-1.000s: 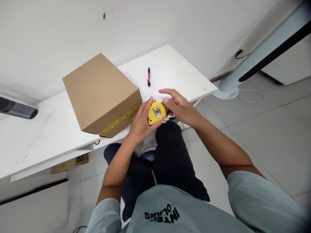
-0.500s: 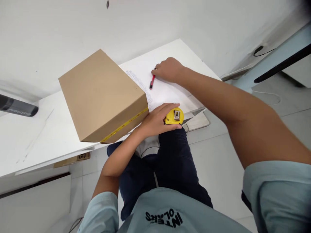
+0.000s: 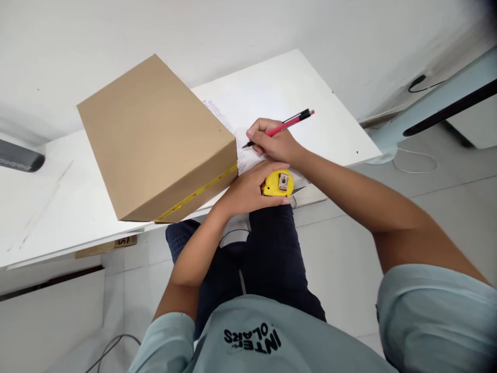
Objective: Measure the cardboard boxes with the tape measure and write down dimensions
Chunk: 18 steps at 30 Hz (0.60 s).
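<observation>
Far left: black cylinder (image 3: 19,157) with pale lettering, at the back of my counter (image 3: 318,119). Next, the cardboard box (image 3: 155,140), large, set askew, a yellow strip (image 3: 198,194) running along its side nearest me.

Hard by the box's right corner: sheet (image 3: 243,160), small script on the part I can see. Box hides some of it; its right edge is lost in the white of the counter.

Left hand (image 3: 248,187) at the counter's near edge, just beside that corner; cannot tell whether it touches the box. Fingers above, thumb below, half curled about the yellow tape measure (image 3: 277,184). Its metal clip faces up. No blade drawn out that I can see.

Right hand (image 3: 275,145) farther out, beyond the tape measure. Fingers gathered in a writing grip round the red-and-black pen (image 3: 286,125). Long axis slants: button end up and to the right, tip down and left, over the script. The relation that counts is tip to paper: sheet lies left of and under my fingers, the right hand the better placed. Contact cannot be made out.
</observation>
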### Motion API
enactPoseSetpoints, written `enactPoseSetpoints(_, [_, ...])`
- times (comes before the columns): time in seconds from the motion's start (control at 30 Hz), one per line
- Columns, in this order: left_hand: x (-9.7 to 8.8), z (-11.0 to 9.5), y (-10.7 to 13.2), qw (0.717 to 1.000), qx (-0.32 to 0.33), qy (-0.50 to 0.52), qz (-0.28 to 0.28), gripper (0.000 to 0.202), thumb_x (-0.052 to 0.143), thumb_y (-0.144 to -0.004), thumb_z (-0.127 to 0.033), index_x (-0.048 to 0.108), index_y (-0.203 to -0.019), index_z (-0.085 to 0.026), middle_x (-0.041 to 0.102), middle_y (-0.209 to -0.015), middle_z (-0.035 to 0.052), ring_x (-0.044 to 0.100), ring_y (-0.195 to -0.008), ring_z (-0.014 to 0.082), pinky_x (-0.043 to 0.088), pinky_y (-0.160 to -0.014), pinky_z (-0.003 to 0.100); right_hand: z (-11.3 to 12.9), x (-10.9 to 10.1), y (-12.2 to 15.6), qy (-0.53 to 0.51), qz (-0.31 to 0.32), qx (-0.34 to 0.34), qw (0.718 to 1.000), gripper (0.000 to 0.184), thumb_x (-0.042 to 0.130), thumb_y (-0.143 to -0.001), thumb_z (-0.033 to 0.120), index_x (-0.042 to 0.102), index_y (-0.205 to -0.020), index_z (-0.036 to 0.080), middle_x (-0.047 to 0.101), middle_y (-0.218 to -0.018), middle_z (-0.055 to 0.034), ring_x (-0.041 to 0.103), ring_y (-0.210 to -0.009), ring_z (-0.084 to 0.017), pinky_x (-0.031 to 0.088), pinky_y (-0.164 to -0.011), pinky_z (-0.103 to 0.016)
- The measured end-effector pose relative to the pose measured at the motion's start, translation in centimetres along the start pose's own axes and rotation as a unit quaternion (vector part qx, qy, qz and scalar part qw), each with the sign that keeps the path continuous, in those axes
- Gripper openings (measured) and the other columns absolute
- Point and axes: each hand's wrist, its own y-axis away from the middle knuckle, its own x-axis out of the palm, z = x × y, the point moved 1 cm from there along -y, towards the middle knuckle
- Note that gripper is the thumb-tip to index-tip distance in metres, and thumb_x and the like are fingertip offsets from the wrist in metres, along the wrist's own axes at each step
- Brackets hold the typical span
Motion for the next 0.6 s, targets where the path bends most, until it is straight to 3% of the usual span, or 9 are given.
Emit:
enactPoseSetpoints(0.13, [-0.01, 0.24, -0.06, 1.0, 0.001, 0.011, 0.006, 0.064, 0.086, -0.081, -0.038, 0.062, -0.139, -0.026, 0.067, -0.142, 0.0077, 0.062, -0.132, 0.0292, 0.051, -0.112, 0.043, -0.03, 0.15, -0.02, 0.001, 0.027, 0.018, 0.999, 0.066, 0.049, -0.088, 0.087, 0.064, -0.08, 0.023, 0.05, -0.053, 0.0034, 0.044, -0.048, -0.011, 0.034, -0.048, -0.028])
enactPoseSetpoints(0.43, [0.02, 0.1, 0.03, 1.0, -0.003, 0.002, 0.006, 0.063, 0.084, -0.081, -0.039, 0.062, -0.138, -0.026, 0.066, -0.142, 0.007, 0.062, -0.133, 0.0285, 0.05, -0.113, 0.042, 0.51, 0.22, 0.44, 0.124, 0.011, -0.033, 0.992, 0.052, 0.069, -0.087, 0.066, 0.067, -0.064, 0.02, 0.055, -0.054, 0.0016, 0.053, -0.059, -0.014, 0.044, -0.061, -0.03])
enactPoseSetpoints(0.6, [-0.06, 0.29, 0.07, 1.0, 0.001, 0.008, 0.009, 0.063, 0.084, -0.08, -0.04, 0.062, -0.138, -0.027, 0.066, -0.143, 0.0063, 0.061, -0.133, 0.0282, 0.05, -0.114, 0.043, 0.43, 0.35, 0.29, 0.138, 0.017, -0.027, 0.99, 0.055, 0.069, -0.085, 0.07, 0.065, -0.063, 0.019, 0.055, -0.054, 0.0013, 0.056, -0.062, -0.015, 0.045, -0.063, -0.03])
